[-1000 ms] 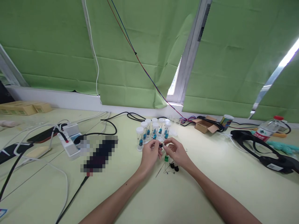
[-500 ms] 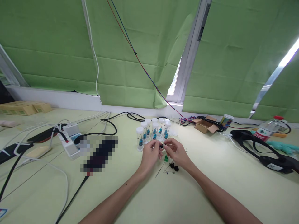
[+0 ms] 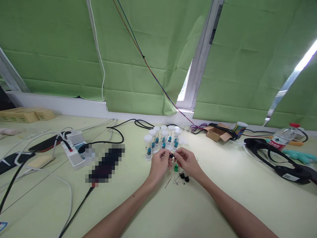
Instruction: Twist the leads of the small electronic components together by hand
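Observation:
Close together over the table, my left hand [image 3: 159, 162] and my right hand [image 3: 187, 162] pinch a small black part [image 3: 171, 155] between their fingertips. Its kind is too small to make out. Just below the fingers lies a little green piece [image 3: 176, 168]. Two round black pieces [image 3: 184, 178] sit beside my right wrist, with thin metal wires [image 3: 170, 180] to their left. Behind my hands stand several clear tubes [image 3: 148, 145] with white caps, each holding a small blue piece and thin wires.
On the left are a white power strip [image 3: 74, 153], tangled cables and a pixelated dark object [image 3: 106, 165]. To the right lie black goggles [image 3: 279, 162], a bottle with a red cap [image 3: 284, 135] and an open cardboard box [image 3: 218, 132]. Green blinds [image 3: 148, 82] hang behind.
My right fingertips have shifted very slightly, and more of the black part shows between my hands. Everything else stays in place.

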Available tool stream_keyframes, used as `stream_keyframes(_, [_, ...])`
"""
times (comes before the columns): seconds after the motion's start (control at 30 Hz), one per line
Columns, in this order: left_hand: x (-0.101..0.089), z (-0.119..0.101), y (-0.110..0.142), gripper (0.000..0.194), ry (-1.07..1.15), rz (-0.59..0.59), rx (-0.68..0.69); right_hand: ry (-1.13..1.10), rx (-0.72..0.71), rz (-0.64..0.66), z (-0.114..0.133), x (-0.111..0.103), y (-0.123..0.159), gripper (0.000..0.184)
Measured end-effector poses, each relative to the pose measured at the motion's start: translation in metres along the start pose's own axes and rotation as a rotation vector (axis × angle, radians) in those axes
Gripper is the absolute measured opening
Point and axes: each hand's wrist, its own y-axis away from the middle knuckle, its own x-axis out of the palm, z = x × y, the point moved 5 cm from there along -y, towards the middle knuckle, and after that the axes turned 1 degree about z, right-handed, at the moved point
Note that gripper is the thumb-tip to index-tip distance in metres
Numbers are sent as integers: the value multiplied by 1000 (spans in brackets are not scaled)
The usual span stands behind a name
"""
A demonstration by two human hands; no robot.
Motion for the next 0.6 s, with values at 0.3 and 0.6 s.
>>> stream_keyframes(0.3, [0,2,-1,25,-23,-2,-11,51,45,-4,-6,-1,-1,38])
stream_keyframes(0.6, [-1,-2,-1,24,-14,-26,-3,47,32,39,-8,2,-1,32])
